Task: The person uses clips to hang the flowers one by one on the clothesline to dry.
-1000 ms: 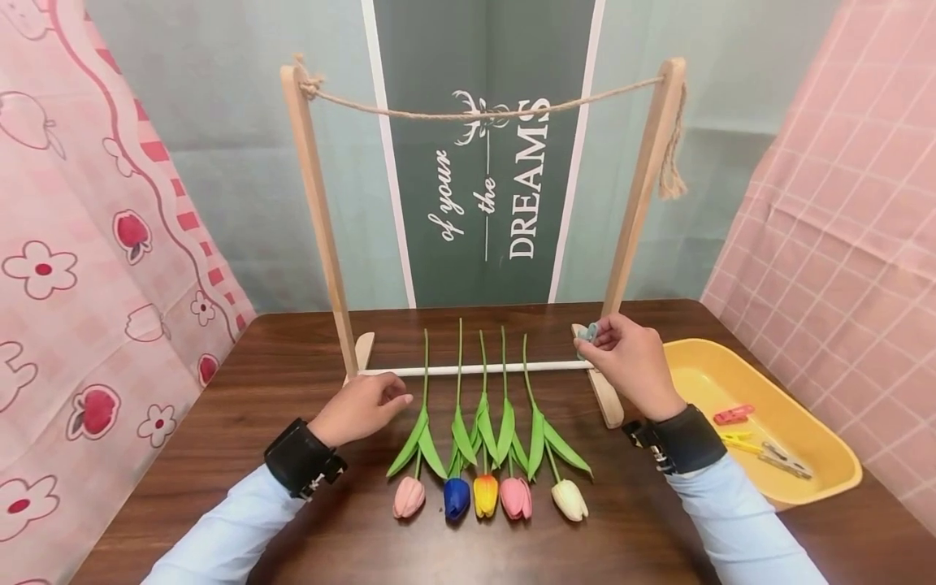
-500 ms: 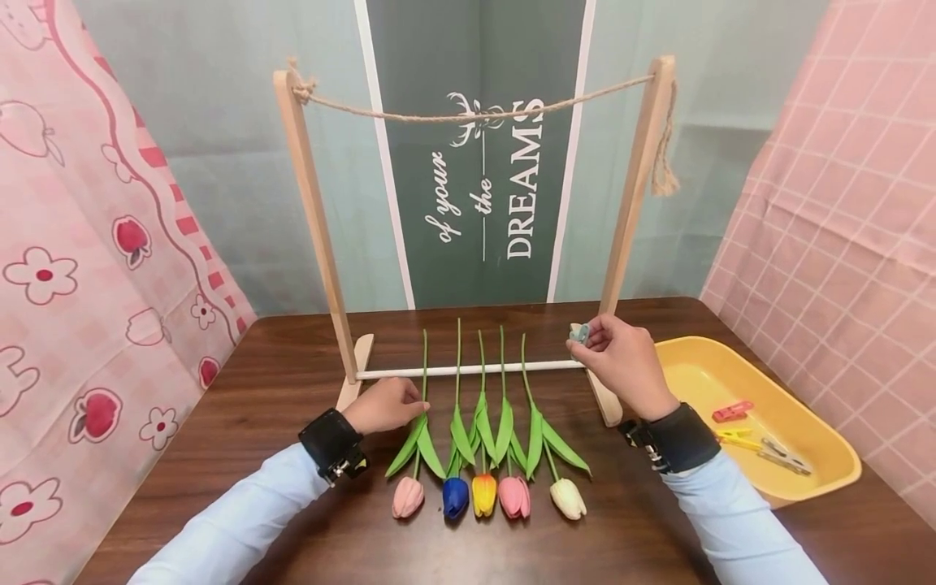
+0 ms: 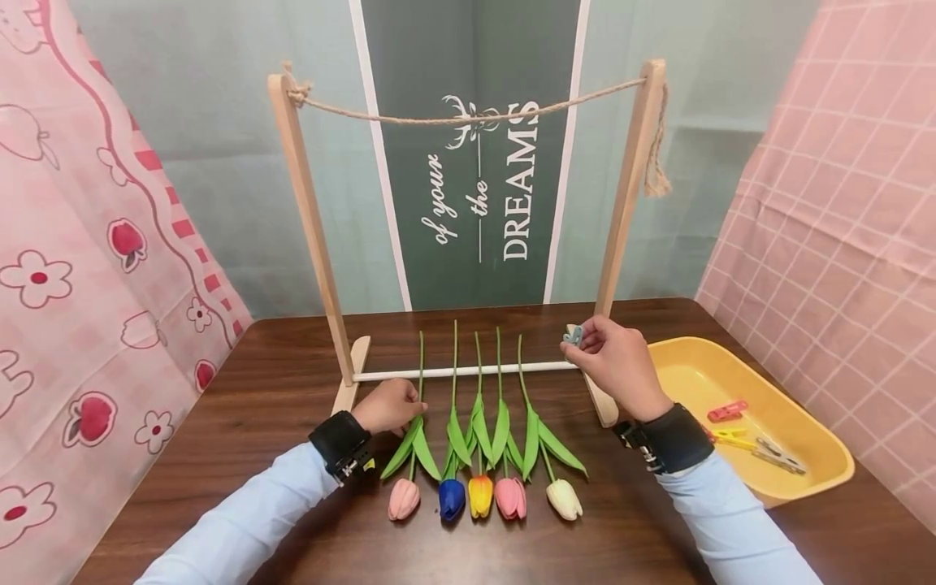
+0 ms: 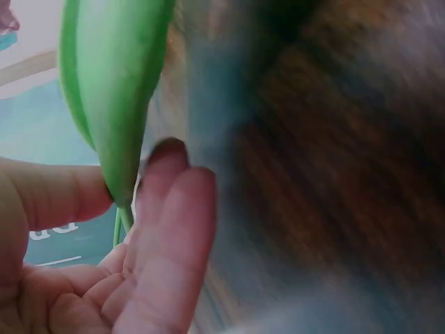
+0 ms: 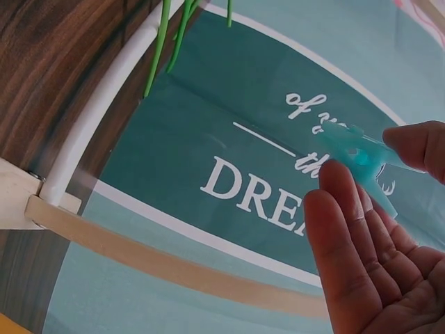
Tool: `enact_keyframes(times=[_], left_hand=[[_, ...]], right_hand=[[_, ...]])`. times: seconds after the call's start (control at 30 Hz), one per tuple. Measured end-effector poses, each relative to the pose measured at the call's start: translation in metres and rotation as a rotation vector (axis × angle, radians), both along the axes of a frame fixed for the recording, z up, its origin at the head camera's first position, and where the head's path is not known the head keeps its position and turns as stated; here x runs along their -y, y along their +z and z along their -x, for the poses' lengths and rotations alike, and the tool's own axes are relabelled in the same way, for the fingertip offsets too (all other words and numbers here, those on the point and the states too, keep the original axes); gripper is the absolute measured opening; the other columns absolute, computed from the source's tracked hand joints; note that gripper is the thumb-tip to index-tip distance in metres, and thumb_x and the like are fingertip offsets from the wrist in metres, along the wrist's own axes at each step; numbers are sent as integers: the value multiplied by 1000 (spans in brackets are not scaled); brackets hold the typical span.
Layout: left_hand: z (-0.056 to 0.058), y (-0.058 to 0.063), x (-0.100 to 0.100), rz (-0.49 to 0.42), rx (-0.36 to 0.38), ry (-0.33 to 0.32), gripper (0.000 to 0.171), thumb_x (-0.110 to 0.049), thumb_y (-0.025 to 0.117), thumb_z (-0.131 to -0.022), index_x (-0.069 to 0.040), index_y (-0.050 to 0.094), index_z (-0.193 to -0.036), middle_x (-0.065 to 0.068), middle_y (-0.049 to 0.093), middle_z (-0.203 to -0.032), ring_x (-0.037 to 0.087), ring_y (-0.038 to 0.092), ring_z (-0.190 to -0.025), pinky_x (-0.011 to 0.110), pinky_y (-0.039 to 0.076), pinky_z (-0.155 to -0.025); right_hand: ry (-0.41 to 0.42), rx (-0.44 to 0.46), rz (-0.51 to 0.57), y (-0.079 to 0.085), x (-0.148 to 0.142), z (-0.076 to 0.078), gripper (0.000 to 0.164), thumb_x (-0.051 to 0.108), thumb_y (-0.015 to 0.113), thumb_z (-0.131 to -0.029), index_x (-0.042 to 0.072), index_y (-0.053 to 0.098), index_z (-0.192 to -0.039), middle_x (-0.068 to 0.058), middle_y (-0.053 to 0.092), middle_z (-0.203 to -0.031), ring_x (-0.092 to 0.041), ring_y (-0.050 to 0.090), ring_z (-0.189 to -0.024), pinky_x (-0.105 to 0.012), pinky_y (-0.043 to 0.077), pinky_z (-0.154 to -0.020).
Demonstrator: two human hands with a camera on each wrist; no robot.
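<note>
My left hand [image 3: 390, 405] is at the stem of the leftmost, pale pink tulip [image 3: 405, 499]. In the left wrist view its thumb and fingers pinch the stem just at the narrow base of a green leaf [image 4: 118, 90]. My right hand [image 3: 621, 364] holds a teal clothespin [image 5: 358, 156] between thumb and fingertips, near the foot of the right wooden post. To the right of the pale pink tulip lie a blue tulip [image 3: 452, 498], a yellow-orange tulip [image 3: 480, 496], a pink tulip [image 3: 510, 497] and a white tulip [image 3: 565, 499], stems pointing away.
A wooden stand has a left post [image 3: 307, 227], a right post [image 3: 630, 195] and a white crossbar [image 3: 446, 372] under the stems. Twine [image 3: 431, 121] sags between the post tops. A yellow tray [image 3: 819, 483] at the right holds several clothespins [image 3: 729, 411].
My left hand has moved right onto the pale pink tulip's stem and taken hold of it. My right hand, still holding the clothespin, has shifted slightly left.
</note>
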State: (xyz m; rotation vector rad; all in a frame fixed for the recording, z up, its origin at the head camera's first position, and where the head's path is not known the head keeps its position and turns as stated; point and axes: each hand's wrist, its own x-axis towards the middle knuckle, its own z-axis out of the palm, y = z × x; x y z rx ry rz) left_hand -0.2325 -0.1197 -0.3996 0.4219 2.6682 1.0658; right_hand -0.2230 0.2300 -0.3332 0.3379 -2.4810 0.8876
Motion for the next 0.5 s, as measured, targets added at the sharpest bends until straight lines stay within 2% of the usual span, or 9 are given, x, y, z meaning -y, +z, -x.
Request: enact_keyframes(times=[0.3, 0.5], left_hand=[[-7, 17, 7, -99, -34, 38, 19, -7, 62, -95, -2, 60, -76, 8, 57, -60, 22, 62, -53, 36, 55, -51], [-11, 30, 15, -133, -92, 50, 15, -8, 63, -95, -2, 59, -82, 7, 56, -60, 26, 63, -52, 39, 54, -51]], right_hand=[[12, -2, -9, -2, 3, 1, 24, 25, 80, -82, 8, 63, -85, 0, 67, -69, -17, 64, -64, -36, 47, -60], [28, 7, -9, -3, 5, 0, 24, 25, 78, -84, 7, 63, -87, 0, 67, -71, -17, 64, -66, -35, 47, -60]])
